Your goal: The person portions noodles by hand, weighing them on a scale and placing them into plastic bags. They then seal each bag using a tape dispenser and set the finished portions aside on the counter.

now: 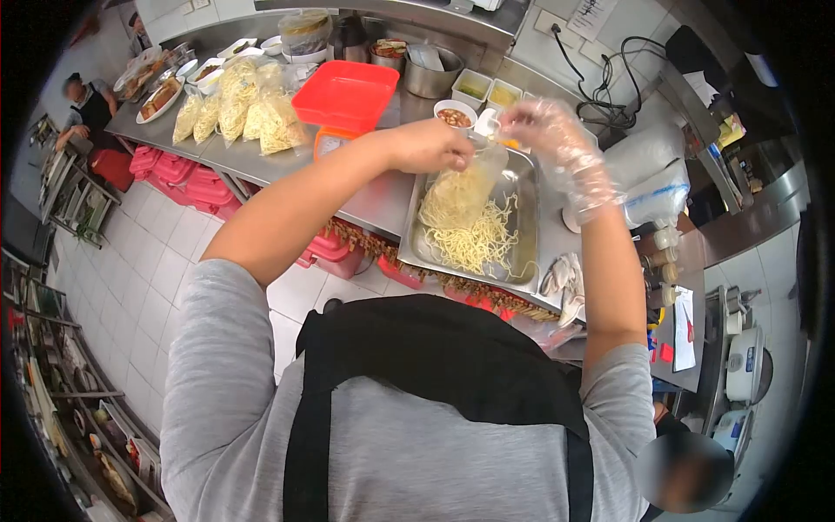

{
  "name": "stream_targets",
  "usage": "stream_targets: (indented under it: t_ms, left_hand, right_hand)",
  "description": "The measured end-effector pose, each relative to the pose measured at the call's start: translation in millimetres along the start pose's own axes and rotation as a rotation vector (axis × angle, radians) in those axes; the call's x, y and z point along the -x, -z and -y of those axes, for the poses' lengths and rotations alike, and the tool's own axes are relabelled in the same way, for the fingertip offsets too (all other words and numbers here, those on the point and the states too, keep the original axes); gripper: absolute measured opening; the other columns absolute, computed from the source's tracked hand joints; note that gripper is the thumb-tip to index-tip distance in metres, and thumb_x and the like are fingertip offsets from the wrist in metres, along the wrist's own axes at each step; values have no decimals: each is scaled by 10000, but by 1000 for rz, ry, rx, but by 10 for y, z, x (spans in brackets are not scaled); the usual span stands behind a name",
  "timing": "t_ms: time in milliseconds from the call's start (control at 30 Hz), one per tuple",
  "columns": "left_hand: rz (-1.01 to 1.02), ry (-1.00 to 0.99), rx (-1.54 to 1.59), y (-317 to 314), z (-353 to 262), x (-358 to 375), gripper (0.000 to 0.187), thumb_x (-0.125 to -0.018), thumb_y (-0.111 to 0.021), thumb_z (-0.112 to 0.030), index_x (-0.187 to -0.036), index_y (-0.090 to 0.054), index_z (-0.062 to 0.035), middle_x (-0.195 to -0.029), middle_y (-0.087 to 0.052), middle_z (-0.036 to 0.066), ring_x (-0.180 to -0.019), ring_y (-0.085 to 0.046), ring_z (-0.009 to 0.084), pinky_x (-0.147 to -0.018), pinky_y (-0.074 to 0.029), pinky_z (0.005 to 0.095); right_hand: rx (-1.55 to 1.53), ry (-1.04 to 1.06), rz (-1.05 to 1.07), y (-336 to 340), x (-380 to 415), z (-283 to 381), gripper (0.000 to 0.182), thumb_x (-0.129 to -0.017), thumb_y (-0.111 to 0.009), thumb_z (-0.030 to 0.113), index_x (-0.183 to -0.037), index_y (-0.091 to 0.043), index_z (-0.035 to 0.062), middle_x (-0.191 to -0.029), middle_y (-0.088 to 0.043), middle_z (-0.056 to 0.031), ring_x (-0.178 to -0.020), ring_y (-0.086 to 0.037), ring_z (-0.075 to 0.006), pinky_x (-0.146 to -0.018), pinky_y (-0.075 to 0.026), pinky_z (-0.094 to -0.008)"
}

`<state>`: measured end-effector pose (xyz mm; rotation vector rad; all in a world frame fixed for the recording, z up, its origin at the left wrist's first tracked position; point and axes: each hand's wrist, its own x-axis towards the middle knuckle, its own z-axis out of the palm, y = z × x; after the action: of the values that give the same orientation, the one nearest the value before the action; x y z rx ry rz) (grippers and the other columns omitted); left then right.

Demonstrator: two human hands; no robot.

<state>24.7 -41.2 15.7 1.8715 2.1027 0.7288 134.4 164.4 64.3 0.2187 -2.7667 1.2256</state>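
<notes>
Obliquely hangs noodle bag [457,193], long axis down-left over tray [527,233]; left hand [435,146] pinching top; right hand [550,135], grip unclear.

Shiny metal tray [529,204], crinkled translucent plastic noodle bag [459,193], smooth plastic red basin [348,91], matt cloth apron [444,348].

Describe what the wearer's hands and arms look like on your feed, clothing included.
The right hand wears a clear, wrinkled plastic glove with a loose cuff reaching past the wrist. The left hand has no glove. The left sleeve and the right sleeve are both short and grey, leaving the forearms uncovered; I see no markings on either sleeve.
</notes>
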Motion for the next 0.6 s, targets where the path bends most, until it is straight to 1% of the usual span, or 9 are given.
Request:
stream_targets:
  t_ms: [100, 200, 300, 333, 400, 433, 500, 533, 600]
  left_hand:
    - [-86, -140, 21, -20, 94, -48, 133, -837, -577, -143, -902, -616, -34, -845, -636, 133, -804, -607, 331, -756, -471, 411]
    - [-283, -181, -219, -23, 138, -134, 131, -840, -570, -143, -915, -618, -46, -897, -639, 143, -837, -609, 340, -755, -475, 417]
    - [-386, -162, -295, 106, 95, -190, 127, -822, -564, -178, -875, -615, -75, -842, -623, 149, -826, -597, 350, -713, -468, 435]
    - [-407, -141, -306, 168, 11, -190, 126, -817, -560, -194, -850, -613, -84, -799, -615, 151, -808, -594, 352, -693, -463, 442]
    - [-588, -203, -344, 327, -190, -220, 151, -824, -564, -185, -895, -616, -62, -875, -626, 145, -832, -597, 354, -716, -476, 431]
    - [-677, -244, -360, 366, -251, -242, 166, -827, -566, -181, -918, -617, -51, -913, -632, 142, -844, -598, 356, -728, -483, 426]
    - [-554, -180, -407, 367, -149, -286, 166, -824, -568, -185, -917, -617, -57, -897, -630, 143, -842, -597, 356, -725, -483, 423]
    - [-487, -151, -425, 359, -82, -293, 166, -823, -569, -188, -917, -617, -59, -889, -629, 144, -842, -596, 356, -724, -483, 422]
    - [-444, -156, -426, 447, 12, -297, 157, -811, -566, -177, -913, -619, -70, -890, -631, 145, -853, -597, 355, -730, -483, 427]
  right_hand:
    - [32, -50, 111, -2, 75, 445, 198, -723, -687, 90, -917, -676, 51, -873, -642, -39, -783, -556, -100, -712, -438, -257]
    - [657, -80, 408, -176, -12, -109, 215, -725, -685, 100, -930, -670, 36, -836, -648, -72, -789, -572, -135, -726, -446, -277]
    - [328, -49, 143, 99, -39, -410, 200, -745, -668, 117, -917, -654, 17, -800, -641, -96, -778, -591, -183, -723, -461, -302]
    - [439, 83, 57, 159, -37, -299, 191, -754, -661, 120, -914, -652, 15, -800, -639, -100, -769, -595, -206, -721, -466, -310]
    - [647, 339, -129, 315, -1, -51, 176, -773, -648, 124, -908, -646, 11, -801, -637, -109, -751, -603, -252, -717, -477, -327]
    - [596, 360, -242, 261, -9, -47, 170, -783, -641, 123, -910, -646, 11, -797, -634, -115, -748, -606, -267, -713, -480, -333]
    - [499, 380, -472, 95, 57, -131, 159, -803, -627, 121, -916, -645, 11, -790, -627, -128, -740, -612, -295, -705, -486, -345]
    - [797, 327, -195, 182, 77, -260, 167, -824, -618, 124, -946, -641, 13, -868, -633, -152, -813, -618, -316, -724, -487, -367]
    - [716, 298, -237, 244, 88, -305, 173, -844, -594, 128, -965, -640, 14, -962, -642, -154, -902, -621, -307, -737, -490, -379]
